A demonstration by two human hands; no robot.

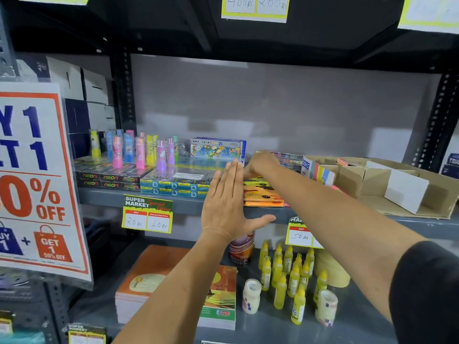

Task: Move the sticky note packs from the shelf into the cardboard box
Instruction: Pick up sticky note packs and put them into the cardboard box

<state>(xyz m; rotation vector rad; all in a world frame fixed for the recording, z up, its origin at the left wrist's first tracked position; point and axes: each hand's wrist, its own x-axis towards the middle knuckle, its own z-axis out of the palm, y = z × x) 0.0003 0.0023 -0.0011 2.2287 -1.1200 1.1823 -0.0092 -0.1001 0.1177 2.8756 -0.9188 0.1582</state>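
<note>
A stack of orange and yellow sticky note packs (262,194) lies on the middle shelf (104,196) near its front edge. My left hand (227,207) is flat and open, pressed against the stack's left side, thumb under the shelf lip. My right hand (260,163) reaches over the stack's back, fingers curled down on the top pack. An open cardboard box (402,184) with white dividers sits on the same shelf to the right. A multicoloured sticky note pack (318,171) leans at the box's left end.
Left of the stack lie blue pencil boxes (173,187), black neon boxes (109,178), upright coloured tubes (139,151) and a pastel box (216,150). The lower shelf holds notebooks (139,284), yellow glue bottles (288,271) and tape rolls. A sale poster (37,175) hangs at left.
</note>
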